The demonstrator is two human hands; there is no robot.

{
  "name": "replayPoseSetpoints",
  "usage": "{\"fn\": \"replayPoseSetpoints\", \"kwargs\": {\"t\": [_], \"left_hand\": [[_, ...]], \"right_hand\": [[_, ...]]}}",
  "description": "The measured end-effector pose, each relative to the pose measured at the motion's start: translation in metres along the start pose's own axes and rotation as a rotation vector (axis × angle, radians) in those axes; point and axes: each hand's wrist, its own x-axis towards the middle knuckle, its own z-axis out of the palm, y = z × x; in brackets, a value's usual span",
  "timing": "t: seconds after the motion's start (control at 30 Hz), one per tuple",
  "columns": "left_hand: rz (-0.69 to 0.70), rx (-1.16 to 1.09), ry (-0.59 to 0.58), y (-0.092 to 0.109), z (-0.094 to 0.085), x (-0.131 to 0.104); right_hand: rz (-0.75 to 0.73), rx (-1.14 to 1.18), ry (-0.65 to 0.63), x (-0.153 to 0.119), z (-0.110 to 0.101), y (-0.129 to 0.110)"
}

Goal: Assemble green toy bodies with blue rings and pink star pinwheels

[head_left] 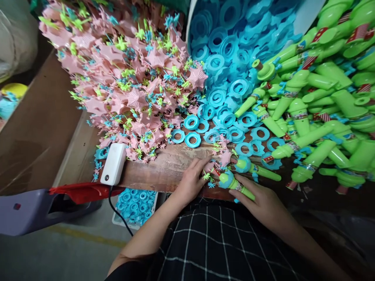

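Observation:
My right hand (pixel 259 195) is closed around a green plastic toy handle (pixel 247 192) with a blue scalloped collar (pixel 226 179) and a red striped tip. My left hand (pixel 191 179) pinches a pink star-shaped canopy (pixel 208 167), from which small yellow-green and blue figures hang, right against that tip. Just beyond lies a second green toy handle (pixel 265 172), also fitted with a blue collar, next to another pink canopy (pixel 225 158). My left fingertips are partly hidden by the pink piece.
Pink canopies with figures (pixel 136 97) are heaped at the back left. Blue rings (pixel 216 62) spill from a white tub (pixel 306 19). Green handles (pixel 313 101) pile up on the right. A white power bank (pixel 113 164) sits at the left edge. Below stands a crate of blue rings (pixel 136 207).

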Motion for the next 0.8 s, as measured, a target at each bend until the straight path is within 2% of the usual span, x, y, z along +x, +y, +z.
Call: {"fn": "replayPoseSetpoints", "kwargs": {"t": [0.3, 0.43, 0.53, 0.67, 0.8], "left_hand": [[0.035, 0.041, 0.002, -0.002, 0.004, 0.000], [0.031, 0.048, -0.011, -0.002, 0.004, 0.000], [0.033, 0.056, -0.035, -0.004, 0.004, -0.001], [0.059, 0.054, -0.055, -0.008, 0.003, -0.002], [0.066, 0.043, -0.062, -0.010, 0.002, -0.001]], "right_hand": [[-0.019, -0.034, -0.019, -0.001, 0.005, -0.001], [-0.036, -0.109, -0.066, 0.003, -0.007, -0.010], [-0.024, -0.321, -0.152, 0.014, -0.027, -0.032], [0.006, -0.649, -0.372, 0.043, -0.054, -0.077], [0.026, -0.777, -0.485, 0.071, -0.063, -0.110]]}}
